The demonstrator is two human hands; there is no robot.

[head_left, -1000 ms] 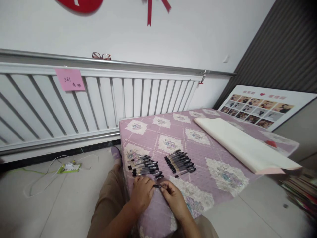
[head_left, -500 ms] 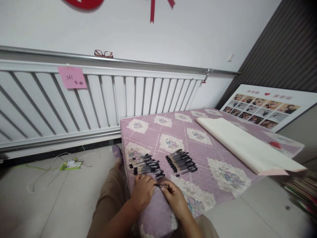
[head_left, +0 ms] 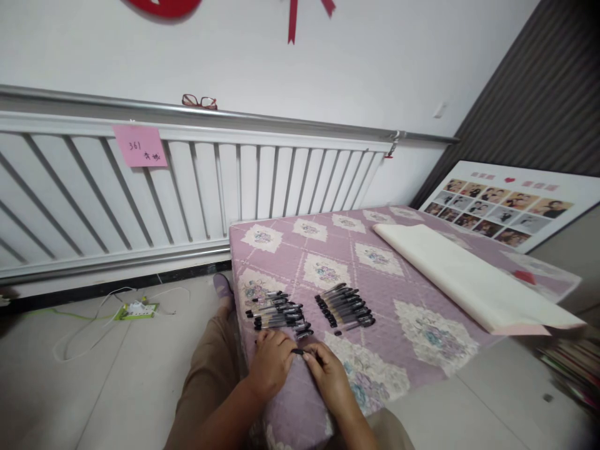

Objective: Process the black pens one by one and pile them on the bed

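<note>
Between my two hands, low over the near end of the cloth, is a pen (head_left: 297, 351) with a short black part showing. My left hand (head_left: 270, 364) is closed around one end, which its fingers mostly cover. Thumb and fingers of my right hand (head_left: 329, 375) pinch the other end. Whether a cap sits there is hidden. Just beyond my left hand lies a loose heap of black and clear pens (head_left: 276, 312). A tidier row of similar pens (head_left: 345, 305) lies to the right, with a small black piece (head_left: 338, 333) at its near end.
The purple flowered cloth (head_left: 323, 240) covers the surface. A cream folded sheet (head_left: 459, 275) lies on its right side. Behind stands a white radiator (head_left: 262, 181) with a pink note (head_left: 140, 147). A power strip (head_left: 135, 310) and cables are on the floor at left.
The pale tip that showed beside my right fingers is no longer visible; the black part now reaches them. The hands have come slightly closer together. The pen groups have not changed.
</note>
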